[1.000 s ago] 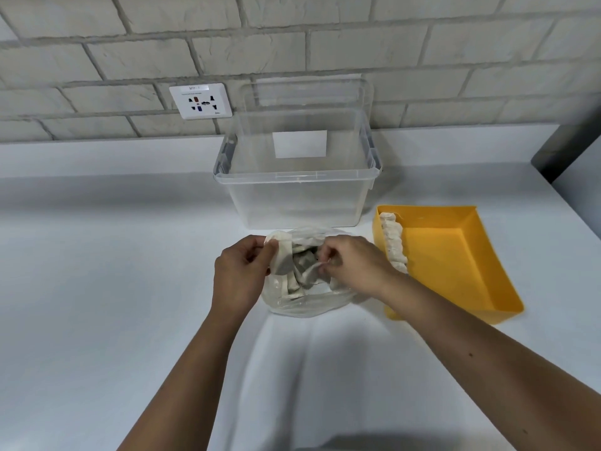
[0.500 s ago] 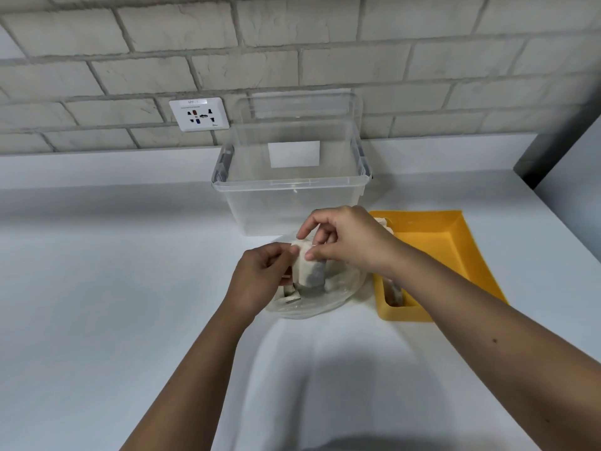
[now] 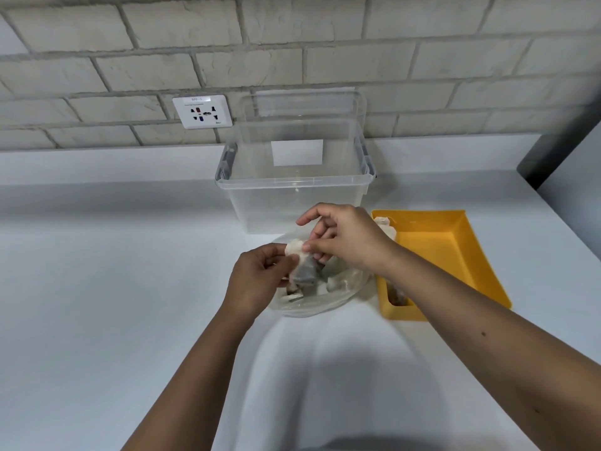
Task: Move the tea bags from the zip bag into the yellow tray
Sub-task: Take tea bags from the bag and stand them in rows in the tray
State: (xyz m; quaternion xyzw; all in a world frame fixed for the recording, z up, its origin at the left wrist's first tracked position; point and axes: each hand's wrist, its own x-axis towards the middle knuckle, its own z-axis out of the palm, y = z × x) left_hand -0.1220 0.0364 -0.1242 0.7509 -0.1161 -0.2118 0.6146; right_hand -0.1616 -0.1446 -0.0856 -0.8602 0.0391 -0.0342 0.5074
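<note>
A clear zip bag [image 3: 320,299] with several tea bags inside lies on the white counter in front of me. My right hand [image 3: 344,237] pinches the top of one tea bag [image 3: 305,271], lifted just above the bag's mouth. My left hand [image 3: 260,281] grips the bag's left edge, and its fingers touch the lifted tea bag's top. The yellow tray [image 3: 455,255] sits right of the bag; tea bags lie along its left wall, partly hidden behind my right wrist.
A clear plastic storage box [image 3: 294,190] stands against the brick wall behind the zip bag. A white wall socket [image 3: 202,111] is to its left. A dark grey edge [image 3: 559,154] borders the counter at the far right.
My right hand has drawn a tea bag up out of the zip bag. My left hand kept its hold on the bag's edge. The camera tilted, shifting the scene lower.
</note>
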